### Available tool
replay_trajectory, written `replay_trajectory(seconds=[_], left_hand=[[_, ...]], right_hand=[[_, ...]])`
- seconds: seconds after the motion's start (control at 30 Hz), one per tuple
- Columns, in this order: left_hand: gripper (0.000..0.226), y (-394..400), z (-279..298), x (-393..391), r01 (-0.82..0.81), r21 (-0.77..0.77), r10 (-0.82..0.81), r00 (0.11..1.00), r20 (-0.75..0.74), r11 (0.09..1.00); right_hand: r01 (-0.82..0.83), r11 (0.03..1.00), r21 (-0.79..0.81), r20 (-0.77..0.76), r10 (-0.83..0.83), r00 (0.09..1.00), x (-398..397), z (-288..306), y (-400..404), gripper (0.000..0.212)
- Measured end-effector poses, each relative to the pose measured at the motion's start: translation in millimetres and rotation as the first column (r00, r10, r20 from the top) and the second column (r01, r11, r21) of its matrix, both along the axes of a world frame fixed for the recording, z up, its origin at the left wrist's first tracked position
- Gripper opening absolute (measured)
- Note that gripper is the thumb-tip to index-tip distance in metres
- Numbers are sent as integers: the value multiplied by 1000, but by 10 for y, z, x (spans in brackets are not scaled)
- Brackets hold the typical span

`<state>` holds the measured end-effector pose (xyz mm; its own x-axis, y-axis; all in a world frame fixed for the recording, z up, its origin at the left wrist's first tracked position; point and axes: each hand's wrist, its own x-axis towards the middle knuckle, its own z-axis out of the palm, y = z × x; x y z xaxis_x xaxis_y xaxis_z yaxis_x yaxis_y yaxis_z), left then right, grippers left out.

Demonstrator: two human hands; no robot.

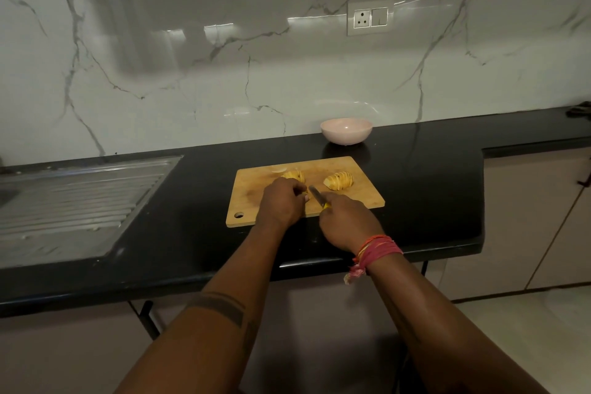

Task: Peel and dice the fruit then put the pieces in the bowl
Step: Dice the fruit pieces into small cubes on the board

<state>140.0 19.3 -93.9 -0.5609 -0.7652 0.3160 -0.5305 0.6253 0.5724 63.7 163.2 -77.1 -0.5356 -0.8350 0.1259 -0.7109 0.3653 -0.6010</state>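
A wooden cutting board [256,189] lies on the black counter. Two yellow sliced fruit portions rest on it: one [338,181] at the right, one [294,175] just beyond my left hand. My left hand [281,201] is curled over a small piece of fruit, mostly hidden beneath the fingers. My right hand [347,222] grips a knife [316,194] with a yellow handle, its blade angled toward my left hand. A pale slice [279,170] lies at the board's far edge. The pink bowl [346,130] stands behind the board, with nothing visible inside.
A steel sink drainboard [73,198] is set into the counter at the left. The marble wall carries a socket plate [370,17]. A dark object [579,110] lies at the far right. The counter's front edge [351,262] runs under my wrists.
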Motion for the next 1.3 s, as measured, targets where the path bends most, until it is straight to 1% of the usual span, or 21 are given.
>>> replay_trajectory(seconds=[0.23,0.37,0.63,0.83,0.97,1.1,1.23,1.3], left_hand=[[30,-32,12,-45,-21,22,21,1000,-11,1000],[25,-46,5,-51,-30,25,30,1000,-3,999],[21,-63,-16,-61,-42,26,43,999,-16,999],[20,-70,-26,-77,-51,27,52,998,-42,998],[18,-71,-67,-91,-68,27,69,996,-57,997],[21,-87,-67,-118,-84,49,87,994,-59,995],[24,-88,-71,-122,-76,48,79,995,-58,996],[25,-93,-67,-124,-63,31,64,997,-34,998]], right_hand=[[-4,1000,-7,2,4,1000,-15,-19,-12,51],[-14,1000,-24,-20,13,1000,9,-31,-20,48],[-45,999,18,-68,46,997,5,-39,-124,52],[-100,994,41,-125,104,987,12,30,-211,41],[-96,991,95,-166,111,980,24,-36,-130,48],[-72,990,119,-227,98,969,43,-126,-50,57],[-72,990,124,-240,100,966,63,-155,-20,57],[-80,990,116,-240,106,965,71,-168,9,55]])
